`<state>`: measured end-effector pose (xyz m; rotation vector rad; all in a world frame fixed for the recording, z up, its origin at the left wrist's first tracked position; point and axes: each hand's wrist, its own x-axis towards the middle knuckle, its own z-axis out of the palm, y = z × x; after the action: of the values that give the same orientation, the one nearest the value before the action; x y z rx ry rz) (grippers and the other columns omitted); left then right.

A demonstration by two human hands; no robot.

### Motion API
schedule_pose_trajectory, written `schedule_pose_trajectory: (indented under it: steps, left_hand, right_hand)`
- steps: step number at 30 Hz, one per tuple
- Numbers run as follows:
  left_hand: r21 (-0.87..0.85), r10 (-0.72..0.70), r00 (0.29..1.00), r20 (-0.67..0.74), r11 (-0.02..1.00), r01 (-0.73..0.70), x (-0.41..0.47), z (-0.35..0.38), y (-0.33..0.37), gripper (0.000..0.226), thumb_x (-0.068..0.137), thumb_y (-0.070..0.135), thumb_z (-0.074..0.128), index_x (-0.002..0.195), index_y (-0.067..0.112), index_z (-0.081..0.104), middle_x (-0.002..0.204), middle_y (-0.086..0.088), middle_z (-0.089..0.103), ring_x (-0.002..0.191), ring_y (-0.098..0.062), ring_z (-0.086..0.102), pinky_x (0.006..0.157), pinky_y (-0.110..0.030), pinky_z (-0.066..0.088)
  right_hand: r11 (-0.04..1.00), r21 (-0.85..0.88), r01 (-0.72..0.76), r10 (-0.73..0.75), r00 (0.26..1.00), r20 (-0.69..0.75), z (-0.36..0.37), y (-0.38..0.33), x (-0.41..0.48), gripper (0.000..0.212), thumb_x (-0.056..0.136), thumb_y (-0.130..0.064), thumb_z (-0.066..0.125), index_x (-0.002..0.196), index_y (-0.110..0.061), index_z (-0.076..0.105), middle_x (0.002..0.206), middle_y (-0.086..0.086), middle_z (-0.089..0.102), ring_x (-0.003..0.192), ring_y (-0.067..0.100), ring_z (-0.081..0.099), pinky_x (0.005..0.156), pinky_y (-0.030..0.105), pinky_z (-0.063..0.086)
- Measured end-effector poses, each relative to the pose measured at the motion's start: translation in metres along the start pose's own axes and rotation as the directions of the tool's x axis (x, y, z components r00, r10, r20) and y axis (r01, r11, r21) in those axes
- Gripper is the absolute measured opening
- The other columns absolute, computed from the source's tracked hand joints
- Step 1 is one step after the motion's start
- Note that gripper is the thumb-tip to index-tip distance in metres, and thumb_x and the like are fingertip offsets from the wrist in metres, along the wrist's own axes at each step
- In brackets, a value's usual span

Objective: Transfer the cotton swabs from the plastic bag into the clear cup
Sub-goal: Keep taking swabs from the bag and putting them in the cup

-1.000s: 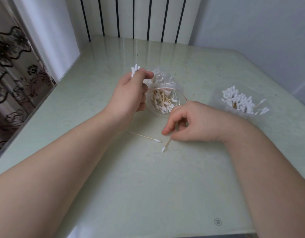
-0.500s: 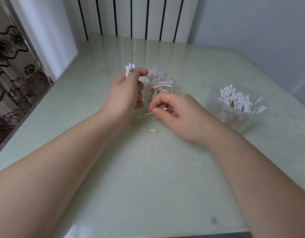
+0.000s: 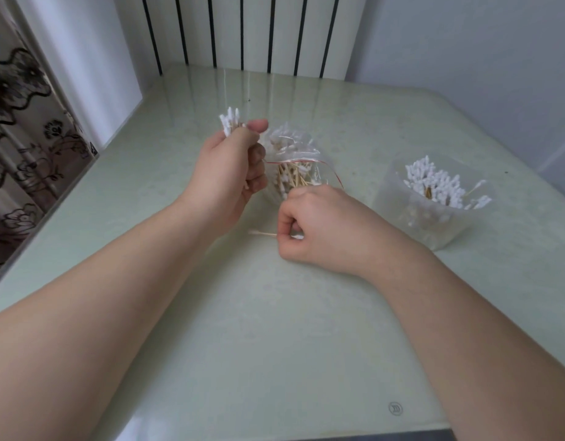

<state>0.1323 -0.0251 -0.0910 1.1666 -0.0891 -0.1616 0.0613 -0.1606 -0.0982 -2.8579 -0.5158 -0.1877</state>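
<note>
Head view: left hand [image 3: 225,176] is clutching a swab bundle [image 3: 229,120] beside the plastic bag [image 3: 302,154], right hand [image 3: 325,224] fingers [image 3: 286,241] are pinching a stray swab [image 3: 262,233] on the counter [image 3: 275,329], likely risking drops before the clear cup [image 3: 399,198].

Soft, even daylight fills the scene, bright but not harsh. The glossy counter [image 3: 275,345] mirrors the striped panel [image 3: 243,30] at its far end, and a pale glare patch sits at its near left corner. Shadows on it are faint. Wide-angle distortion bows its edges.
</note>
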Motion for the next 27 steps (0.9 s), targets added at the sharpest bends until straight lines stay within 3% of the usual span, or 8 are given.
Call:
schedule_pose_trajectory:
  steps: [4,7,12,16,18,21,24,27]
  left_hand:
    - [0.062,0.031,1.000,-0.003,0.998,-0.031,0.001,0.000,0.001,0.018,0.106,0.010,0.041,0.098,0.015,0.057,0.059,0.004,0.043,0.050,-0.011,0.034,0.054,-0.026,0.028]
    - [0.180,0.063,0.997,0.039,0.981,-0.069,-0.003,0.000,-0.001,0.021,0.109,0.015,0.038,0.099,0.020,0.057,0.068,0.006,0.059,0.059,-0.011,0.052,0.061,-0.027,0.044]
    - [0.277,0.085,0.984,0.155,0.952,-0.126,-0.010,0.005,-0.004,0.022,0.108,0.029,0.044,0.104,0.013,0.060,0.051,0.016,0.036,0.045,-0.007,0.032,0.048,-0.022,0.032]
    - [0.385,0.121,0.960,0.252,0.898,-0.214,-0.014,0.009,-0.006,0.031,0.108,0.023,0.045,0.105,-0.001,0.064,0.046,0.016,0.041,0.043,-0.003,0.035,0.048,-0.020,0.033]
    - [0.391,0.137,0.979,0.150,0.901,-0.186,-0.013,0.010,-0.006,0.030,0.109,0.021,0.041,0.091,0.011,0.063,0.043,0.015,0.043,0.042,-0.001,0.038,0.051,-0.022,0.035]
    - [0.388,0.212,0.977,-0.006,0.901,-0.193,-0.007,0.005,-0.002,0.034,0.108,0.028,0.041,0.077,0.022,0.054,0.047,0.015,0.043,0.046,-0.006,0.041,0.056,-0.025,0.039]
    - [0.461,0.259,0.966,-0.006,0.858,-0.228,-0.003,0.000,-0.005,0.036,0.108,0.031,0.040,0.077,0.021,0.054,0.061,0.009,0.051,0.053,-0.010,0.048,0.061,-0.030,0.043]
    - [0.530,0.268,0.962,0.046,0.810,-0.251,-0.001,-0.003,-0.014,0.035,0.107,0.029,0.038,0.078,0.023,0.055,0.079,0.006,0.064,0.063,-0.008,0.056,0.067,-0.036,0.047]
  right_hand:
    - [0.967,0.229,-0.115,0.148,0.980,-0.135,-0.007,0.010,0.001,0.007,0.076,-0.021,0.066,0.071,-0.026,0.065,0.071,-0.010,0.060,0.069,0.006,0.058,0.069,0.028,0.051]
    - [0.918,0.353,-0.179,0.297,0.902,-0.313,-0.010,0.017,0.004,0.010,0.079,-0.019,0.068,0.073,-0.025,0.064,0.057,-0.013,0.056,0.057,0.002,0.055,0.059,0.018,0.042]
    - [0.810,0.566,-0.153,0.424,0.820,-0.386,-0.005,0.019,0.008,0.009,0.086,-0.024,0.061,0.077,-0.021,0.061,0.061,0.000,0.065,0.058,0.023,0.065,0.060,0.036,0.054]
    - [0.720,0.690,-0.077,0.420,0.840,-0.345,-0.002,0.013,0.010,0.013,0.095,-0.019,0.062,0.082,-0.020,0.064,0.065,0.004,0.065,0.050,0.016,0.062,0.048,0.029,0.048]
    - [0.779,0.621,-0.085,0.395,0.837,-0.380,0.002,0.014,0.010,0.013,0.096,-0.021,0.060,0.086,-0.022,0.069,0.068,0.001,0.069,0.057,0.014,0.067,0.054,0.031,0.055]
    - [0.895,0.418,-0.159,0.354,0.824,-0.444,0.002,0.019,0.011,0.020,0.092,-0.018,0.058,0.097,-0.024,0.076,0.083,-0.001,0.076,0.074,0.020,0.071,0.078,0.038,0.057]
    - [0.945,0.239,-0.222,0.308,0.848,-0.431,0.001,0.020,0.011,0.025,0.090,-0.014,0.061,0.110,-0.019,0.075,0.108,-0.002,0.076,0.090,0.023,0.071,0.091,0.030,0.049]
    - [0.960,0.180,-0.213,0.268,0.882,-0.387,0.005,0.020,0.014,0.030,0.086,-0.022,0.068,0.116,-0.020,0.072,0.112,0.001,0.074,0.104,0.023,0.067,0.093,0.032,0.048]
